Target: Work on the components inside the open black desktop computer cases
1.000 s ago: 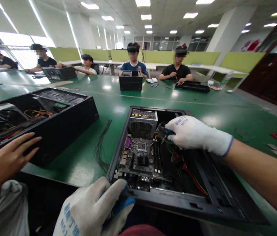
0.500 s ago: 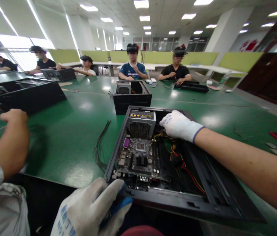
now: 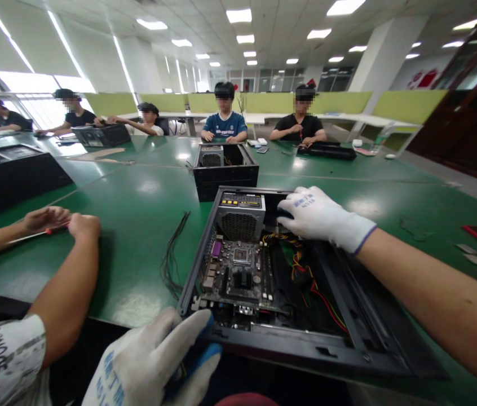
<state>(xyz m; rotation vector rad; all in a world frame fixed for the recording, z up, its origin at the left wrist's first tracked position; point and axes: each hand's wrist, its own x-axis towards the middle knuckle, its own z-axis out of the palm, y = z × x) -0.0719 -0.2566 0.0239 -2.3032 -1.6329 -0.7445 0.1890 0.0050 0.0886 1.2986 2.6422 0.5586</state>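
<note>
The open computer case (image 3: 283, 341) lies between our hands, its near left corner in the grip of our left hand (image 3: 154, 358). Our right hand (image 3: 312, 217) bends its fingers over the far part; we cannot tell whether they grasp anything. Left of those fingers sits the power box (image 3: 241, 217), with the circuit board (image 3: 241, 273) nearer us, and dark cables (image 3: 169, 254) lie beyond our left fingers.

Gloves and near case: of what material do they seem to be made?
Gloves: probably knitted fabric, matt, mostly white, by their soft folds. Case: likely painted metal, dull black, by the slot in its flat rim; plastic is possible.
</note>
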